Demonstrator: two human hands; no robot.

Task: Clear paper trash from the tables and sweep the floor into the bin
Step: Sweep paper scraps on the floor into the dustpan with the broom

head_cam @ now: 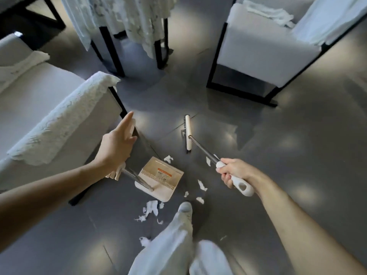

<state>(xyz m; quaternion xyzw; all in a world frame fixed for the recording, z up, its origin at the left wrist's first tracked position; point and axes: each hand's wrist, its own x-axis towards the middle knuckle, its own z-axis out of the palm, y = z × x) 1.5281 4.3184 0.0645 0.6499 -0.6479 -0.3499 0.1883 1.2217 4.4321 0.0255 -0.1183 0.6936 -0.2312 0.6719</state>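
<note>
Nearest to us, our pale trousers [172,245] and one light shoe [185,207] stand on the grey tiled floor [288,165]. Around the shoe lie torn paper scraps [152,207]: a cluster just left of the toe, smaller bits to its right, and one piece beyond the far corner of the dustpan [160,178]. The cream dustpan rests on the floor just beyond the largest cluster, and we cannot tell whether any paper lies inside it. Our left hand [116,147] grips the white top of the dustpan's metal handle, fingers curled round it and the forefinger held out straight. Our right hand [234,171] is wrapped tight round the white grip of the broom [200,145], whose metal shaft slants away to its head [188,132], set down on the floor well beyond the dustpan. Farther out, a grey armchair [59,120] with a white lace cover stands on the left and another chair [258,48] on the right, with a lace-draped table [129,16] between them at the back.
</note>
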